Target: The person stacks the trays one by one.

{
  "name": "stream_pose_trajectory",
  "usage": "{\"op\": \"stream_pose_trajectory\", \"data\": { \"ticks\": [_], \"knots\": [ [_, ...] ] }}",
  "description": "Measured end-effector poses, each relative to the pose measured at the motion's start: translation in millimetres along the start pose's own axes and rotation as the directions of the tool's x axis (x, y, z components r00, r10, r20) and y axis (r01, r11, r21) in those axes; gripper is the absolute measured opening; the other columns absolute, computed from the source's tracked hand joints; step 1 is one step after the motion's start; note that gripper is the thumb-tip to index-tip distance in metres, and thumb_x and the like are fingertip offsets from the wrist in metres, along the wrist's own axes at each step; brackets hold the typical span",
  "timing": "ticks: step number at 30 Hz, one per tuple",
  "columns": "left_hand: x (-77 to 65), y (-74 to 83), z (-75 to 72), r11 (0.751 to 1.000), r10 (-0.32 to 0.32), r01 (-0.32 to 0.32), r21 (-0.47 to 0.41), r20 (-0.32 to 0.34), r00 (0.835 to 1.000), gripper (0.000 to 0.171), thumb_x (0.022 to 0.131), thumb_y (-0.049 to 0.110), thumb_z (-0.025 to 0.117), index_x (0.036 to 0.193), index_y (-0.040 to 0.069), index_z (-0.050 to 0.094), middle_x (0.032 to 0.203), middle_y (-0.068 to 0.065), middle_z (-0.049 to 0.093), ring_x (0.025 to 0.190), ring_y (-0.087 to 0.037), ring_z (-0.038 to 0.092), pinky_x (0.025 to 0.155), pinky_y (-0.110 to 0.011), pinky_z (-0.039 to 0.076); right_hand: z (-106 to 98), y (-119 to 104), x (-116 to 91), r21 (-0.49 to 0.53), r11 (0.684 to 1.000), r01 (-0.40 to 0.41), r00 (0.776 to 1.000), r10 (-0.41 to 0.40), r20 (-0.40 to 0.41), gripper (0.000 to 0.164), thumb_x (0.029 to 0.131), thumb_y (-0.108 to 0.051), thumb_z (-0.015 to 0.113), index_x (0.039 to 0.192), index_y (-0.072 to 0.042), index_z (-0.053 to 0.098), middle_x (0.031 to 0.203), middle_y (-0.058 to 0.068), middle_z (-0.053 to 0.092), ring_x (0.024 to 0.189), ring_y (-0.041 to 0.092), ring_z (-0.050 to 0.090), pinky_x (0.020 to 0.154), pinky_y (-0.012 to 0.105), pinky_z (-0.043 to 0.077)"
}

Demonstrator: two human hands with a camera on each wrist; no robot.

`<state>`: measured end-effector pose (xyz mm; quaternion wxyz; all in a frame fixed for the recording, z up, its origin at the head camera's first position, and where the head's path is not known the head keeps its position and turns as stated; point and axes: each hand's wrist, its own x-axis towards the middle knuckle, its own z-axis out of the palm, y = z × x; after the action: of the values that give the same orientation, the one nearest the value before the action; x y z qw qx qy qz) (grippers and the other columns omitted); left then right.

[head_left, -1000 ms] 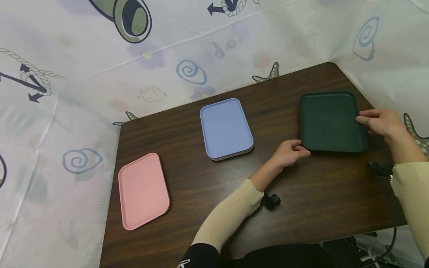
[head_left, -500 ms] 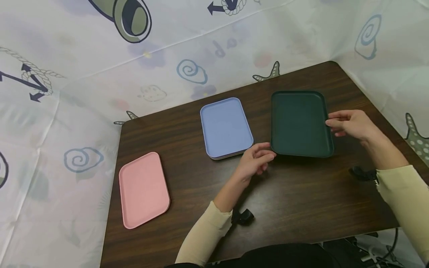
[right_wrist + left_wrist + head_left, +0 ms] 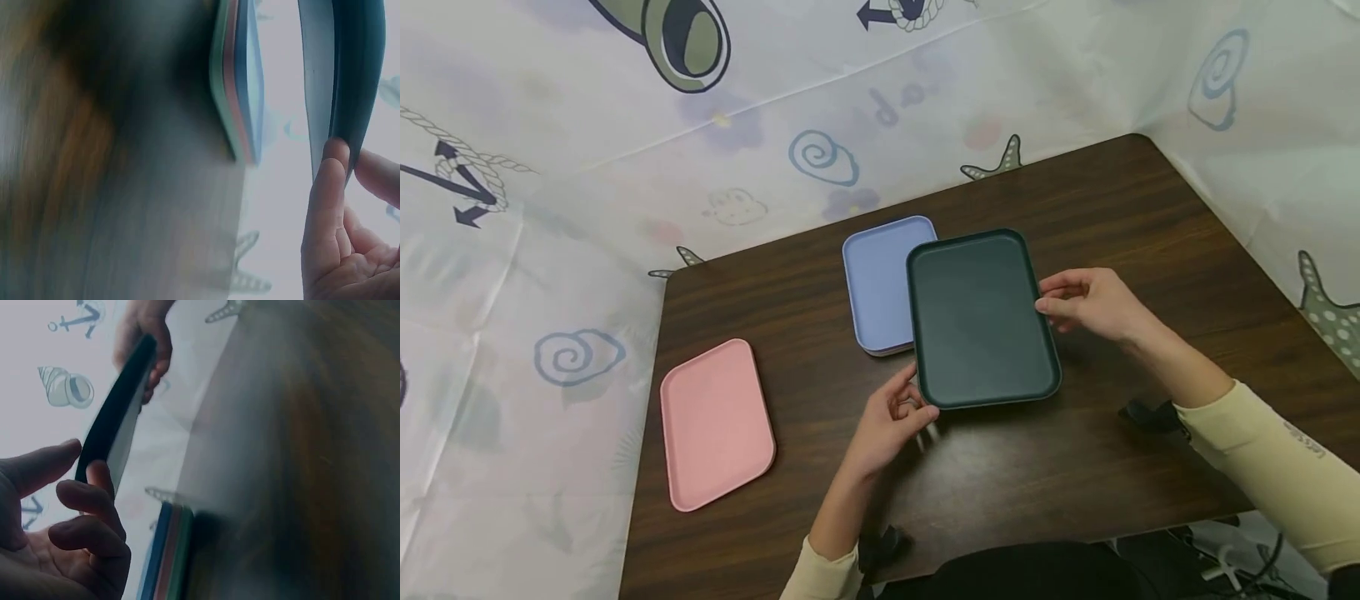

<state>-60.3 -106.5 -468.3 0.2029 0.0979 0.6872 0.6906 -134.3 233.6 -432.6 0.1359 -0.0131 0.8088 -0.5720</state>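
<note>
Both hands hold a dark green rectangular tray (image 3: 985,321) raised above the table. My left hand (image 3: 883,425) pinches its near left corner between thumb and fingers. On the opposite side, my right hand (image 3: 1093,304) grips the right edge, thumb on one face and fingers on the other, as the right wrist view shows with the right hand (image 3: 350,231). In the head view the green tray overlaps the right part of a blue tray (image 3: 880,283). That blue tray tops a stack; in the left wrist view a pink tray (image 3: 167,556) and a light green tray (image 3: 181,559) show beneath it.
A single pink tray (image 3: 718,425) lies at the left of the dark wooden table (image 3: 1150,217). A patterned white cloth (image 3: 760,108) hangs behind and beside the table. Cables (image 3: 1262,567) show below its front edge at right.
Both hands have carried the green tray leftward from the right side of the table, raising it and bringing it nearer. It now partly covers the blue tray in the head view.
</note>
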Motion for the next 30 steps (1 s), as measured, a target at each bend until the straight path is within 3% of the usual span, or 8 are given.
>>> {"op": "stream_pose_trajectory", "data": {
  "ticks": [6,12,17,23,30],
  "knots": [
    [-43.7,-11.3,-14.9,0.984,-0.019,0.02,0.175,-0.008,1.0,0.08,0.091,0.009,0.071,0.156,0.011,0.024,0.09,-0.013,0.062,0.055,-0.008,0.048,0.053,-0.022,0.043,36,-11,-3,0.036,0.999,0.019,0.995,-0.022,0.094,0.041,0.091,-0.02,0.072,0.121,0.005,0.062,0.101,0.017,0.064,0.078,0.025,0.067,0.069,0.041,0.057],
    [-72.1,-14.5,-17.7,0.962,-0.064,0.076,0.262,-0.053,0.997,0.089,0.088,0.02,0.075,0.157,0.013,0.019,0.086,-0.008,0.062,0.053,-0.007,0.048,0.05,-0.021,0.041,58,-6,-5,0.042,0.999,0.024,0.99,-0.03,0.14,0.037,0.089,-0.018,0.074,0.117,0.004,0.064,0.098,0.016,0.065,0.077,0.029,0.067,0.068,0.044,0.057],
    [-81.6,-16.7,-20.0,0.937,-0.06,0.083,0.339,-0.079,0.995,0.094,0.085,0.018,0.079,0.157,0.015,0.019,0.084,-0.003,0.063,0.055,-0.008,0.049,0.051,-0.021,0.042,71,3,-5,0.071,0.997,0.009,0.986,-0.02,0.167,0.036,0.089,-0.015,0.074,0.116,0.006,0.064,0.097,0.017,0.065,0.075,0.028,0.067,0.068,0.046,0.057],
    [-85.0,-21.0,-23.7,0.924,-0.056,0.084,0.373,-0.086,0.995,0.097,0.082,0.017,0.081,0.157,0.019,0.02,0.083,0.002,0.063,0.056,-0.007,0.048,0.05,-0.021,0.043,83,9,-4,0.086,0.996,-0.015,0.984,0.0,0.18,0.034,0.089,-0.011,0.073,0.116,0.007,0.063,0.097,0.017,0.065,0.074,0.025,0.067,0.066,0.043,0.057],
    [-83.0,-20.6,-22.5,0.909,-0.04,0.083,0.408,-0.114,0.993,0.097,0.08,0.013,0.082,0.157,0.013,0.022,0.079,0.001,0.063,0.055,-0.007,0.048,0.049,-0.021,0.041,87,9,-2,0.083,0.996,-0.027,0.984,0.012,0.177,0.033,0.09,-0.011,0.071,0.117,0.007,0.062,0.098,0.017,0.065,0.075,0.024,0.067,0.065,0.04,0.057]
  ]
}}
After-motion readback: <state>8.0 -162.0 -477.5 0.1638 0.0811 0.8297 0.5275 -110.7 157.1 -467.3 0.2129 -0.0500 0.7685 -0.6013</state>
